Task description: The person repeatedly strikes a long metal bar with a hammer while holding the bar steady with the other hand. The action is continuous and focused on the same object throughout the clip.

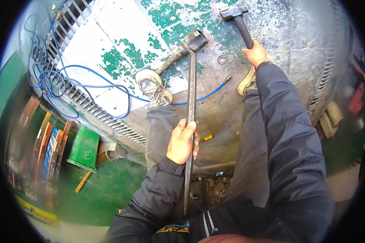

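Bar of metal, pointed end nearest the jacket. Left hand closed around it, thumb along its face, fingers curled past its right edge; the length extends both ways from them. Yellow-handled tool lies right of the bar. Metal cylinder sits at the bar's far end; contact cannot be confirmed. Beyond, right of the bar, right hand grips a hammer by its handle, head clear of the fingers.

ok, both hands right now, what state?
Left hand: closed, holding the long metal bar partway along its length.
Right hand: closed, holding the hammer by its handle.
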